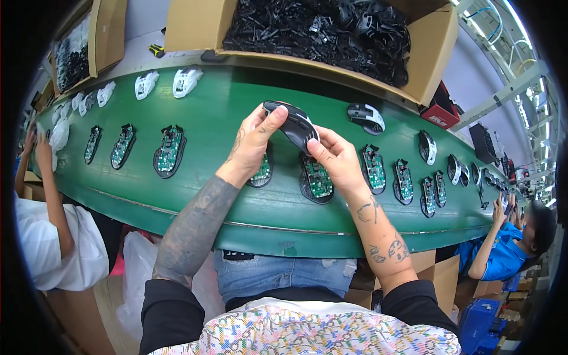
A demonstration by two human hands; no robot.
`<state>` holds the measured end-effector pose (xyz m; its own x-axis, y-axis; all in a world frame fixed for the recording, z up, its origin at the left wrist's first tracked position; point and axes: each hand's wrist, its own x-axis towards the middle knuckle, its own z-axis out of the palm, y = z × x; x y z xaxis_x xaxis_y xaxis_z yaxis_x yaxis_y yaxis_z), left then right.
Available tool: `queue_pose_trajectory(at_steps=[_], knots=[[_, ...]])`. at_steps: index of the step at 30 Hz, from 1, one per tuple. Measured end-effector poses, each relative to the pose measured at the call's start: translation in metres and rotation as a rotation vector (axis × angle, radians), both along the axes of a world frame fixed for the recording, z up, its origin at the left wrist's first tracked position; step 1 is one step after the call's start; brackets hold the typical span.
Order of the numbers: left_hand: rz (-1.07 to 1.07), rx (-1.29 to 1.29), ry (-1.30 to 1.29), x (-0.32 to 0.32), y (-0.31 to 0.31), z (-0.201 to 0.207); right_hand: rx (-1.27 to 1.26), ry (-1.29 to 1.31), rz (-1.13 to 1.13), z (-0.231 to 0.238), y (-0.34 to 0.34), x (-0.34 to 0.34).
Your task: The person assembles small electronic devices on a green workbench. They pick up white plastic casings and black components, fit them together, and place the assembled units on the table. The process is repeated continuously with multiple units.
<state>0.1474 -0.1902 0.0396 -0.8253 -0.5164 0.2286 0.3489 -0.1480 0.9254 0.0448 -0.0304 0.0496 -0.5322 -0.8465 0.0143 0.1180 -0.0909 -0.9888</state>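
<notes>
so right now both my hands are on one mouse cover [294, 127], black with a pale grey strip, held up over the green bench [207, 112]. my left hand [251, 139] grips the upper left end with the thumb pressed across it, and my right hand [340, 157] grips the lower right end, thumb near the edge. the rest of my fingers curl behind it, so can't tell exactly how they sit back there

it's tilted and its underside is hidden, so no idea from here if it's just the top half or a whole closed-up mouse

my read on the step: mid-handling, either looking the cover over or getting it lined up. just below it there's a circuit board [318, 180] in a black base, and a second board [260, 171] half hidden by my left wrist. more open boards [170, 152] lie off to the left, and some to the right too

if it's only a top, i'd guess the next move calls for turning it to match a base, lowering it square and pressing both ends evenly, minding the bits sticking up at the board's front. if it's already closed, just set it down clear of the open ones

white covers [187, 81] sit along the far side to my left, a black and white mouse [367, 117] to my right, big cardboard box [435, 53] of black parts [319, 35] beyond
</notes>
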Motion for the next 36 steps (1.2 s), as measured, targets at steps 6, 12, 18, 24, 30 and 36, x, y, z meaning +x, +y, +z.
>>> queue_pose_trajectory(at_steps=[6,12,18,24,30,36], knots=[[0.496,-0.259,-0.274,-0.012,-0.082,0.038,0.283,1.332,-0.638,-0.003,0.002,-0.055],[0.883,-1.131,-0.823,0.030,-0.229,-0.015,0.062,1.251,-0.697,0.031,-0.037,-0.109],[0.753,-1.303,-0.991,0.024,-0.235,-0.029,0.680,1.062,-0.306,0.068,-0.112,-0.158],[0.477,-0.538,-0.588,0.049,-0.147,0.017,0.308,0.599,-0.659,0.066,-0.064,-0.171],[-0.256,0.547,0.126,0.044,-0.029,0.033,-0.046,0.084,-0.291,0.039,-0.018,-0.041],[0.018,0.137,-0.027,-0.012,0.049,0.007,0.071,0.337,-0.438,0.007,0.006,0.000]])
